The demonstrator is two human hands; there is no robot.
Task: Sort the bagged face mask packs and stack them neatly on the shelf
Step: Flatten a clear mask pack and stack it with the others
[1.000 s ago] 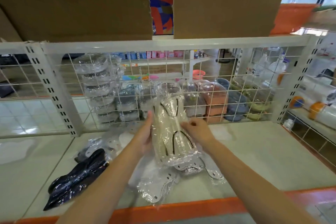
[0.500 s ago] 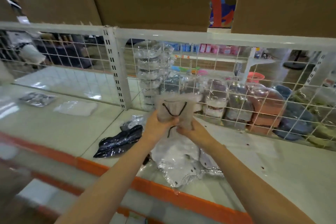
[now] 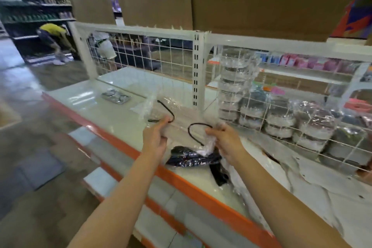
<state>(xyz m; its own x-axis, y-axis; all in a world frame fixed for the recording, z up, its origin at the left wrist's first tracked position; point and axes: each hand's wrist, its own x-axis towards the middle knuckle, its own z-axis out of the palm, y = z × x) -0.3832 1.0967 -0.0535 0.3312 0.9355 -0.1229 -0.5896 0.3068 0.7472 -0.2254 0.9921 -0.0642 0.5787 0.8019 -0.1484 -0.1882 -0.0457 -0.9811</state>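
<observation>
1. Since half a second ago the view has swung left, and the mask pack (image 3: 181, 117) now lies flat between the two hands, above the shelf (image 3: 120, 115) instead of upright near the wire grid (image 3: 267, 106).
2. Left of the pack, a small silvery bagged item (image 3: 115, 96) lies on the shelf, well apart.
3. Left hand (image 3: 155, 137): its grip is clamped on the pack's left end, fingers curled round the plastic beside a black ear loop.
4. Right hand (image 3: 225, 139): its grip pinches the pack's right end, next to the other black loop.
5. Just below the pack, a dark pack (image 3: 191, 158) lies on the shelf near the orange edge (image 3: 181, 179).
6. Right of the pack, loose clear bags (image 3: 302, 183) spread over the shelf.
7. Behind the grid, right of the pack, stand stacked bagged containers (image 3: 237, 86).
</observation>
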